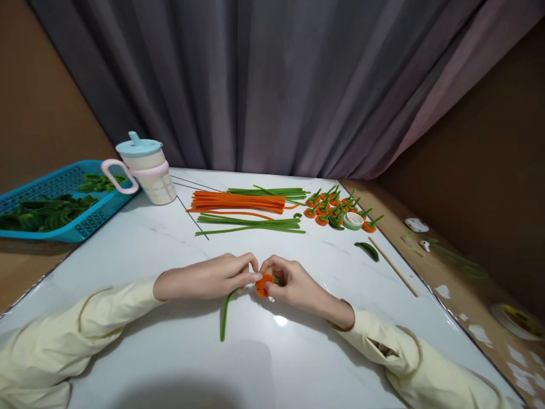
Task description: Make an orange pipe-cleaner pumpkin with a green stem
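Note:
Just above the near part of the table, my two hands meet. My right hand (pixel 294 281) pinches a small round orange pipe-cleaner piece (pixel 263 286), which has a bit of green by the fingers. Thumb and forefinger of my left hand (pixel 223 276) are closed at the left edge of that piece. A green pipe cleaner (pixel 224 321) hangs in a bend from under the left fingers; its upper end is hidden. Beyond the hands lie a bundle of orange pipe cleaners (pixel 238 201) and loose green pipe cleaners (pixel 251 222).
Several finished orange pieces with green stems (pixel 323 210) cluster at the back right, around a roll of tape (pixel 353 220). Nearby are a curved green piece (pixel 367 251) and a thin stick (pixel 394 267). A lidded cup (pixel 155 184) and a blue basket (pixel 91 218) stand left.

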Demonstrator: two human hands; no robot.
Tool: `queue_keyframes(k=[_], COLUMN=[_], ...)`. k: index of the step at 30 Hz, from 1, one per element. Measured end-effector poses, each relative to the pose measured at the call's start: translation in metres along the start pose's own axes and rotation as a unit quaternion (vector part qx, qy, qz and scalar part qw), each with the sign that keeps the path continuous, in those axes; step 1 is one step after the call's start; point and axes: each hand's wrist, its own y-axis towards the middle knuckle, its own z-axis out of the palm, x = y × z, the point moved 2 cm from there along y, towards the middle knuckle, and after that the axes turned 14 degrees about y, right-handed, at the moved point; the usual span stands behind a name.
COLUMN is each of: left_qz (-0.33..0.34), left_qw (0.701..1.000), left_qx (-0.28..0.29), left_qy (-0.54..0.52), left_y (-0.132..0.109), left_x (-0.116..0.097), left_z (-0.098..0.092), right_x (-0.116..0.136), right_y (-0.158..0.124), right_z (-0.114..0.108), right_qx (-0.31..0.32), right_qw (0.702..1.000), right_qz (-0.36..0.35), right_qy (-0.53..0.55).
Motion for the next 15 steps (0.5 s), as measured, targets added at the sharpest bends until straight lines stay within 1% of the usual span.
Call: queue_keyframes(k=[4, 10, 15], left_qz=[0.011, 0.072, 0.089], left_qw=[0.999, 0.994, 0.992], left_qx=[0.025, 0.066, 0.05], left_qy=[0.018, 0.04, 0.072], left_y=[-0.0006, -0.0029, -0.0042], left_x=[0.0015, -0.002, -0.0039], left_z=[0.0035, 0.0006, -0.0029], right_x=[0.0032, 0.0018, 0.0046], right_y=[-0.0017, -0.0054, -0.0064], right_z=[0.0005, -0.0005, -0.0014], right_qx=[-0.013, 0.036, 0.031], right_qw=[0.999, 0.997, 0.997], right_qz=[-0.002, 0.056, 0.073], right_qy=[-0.029, -0.03, -0.009])
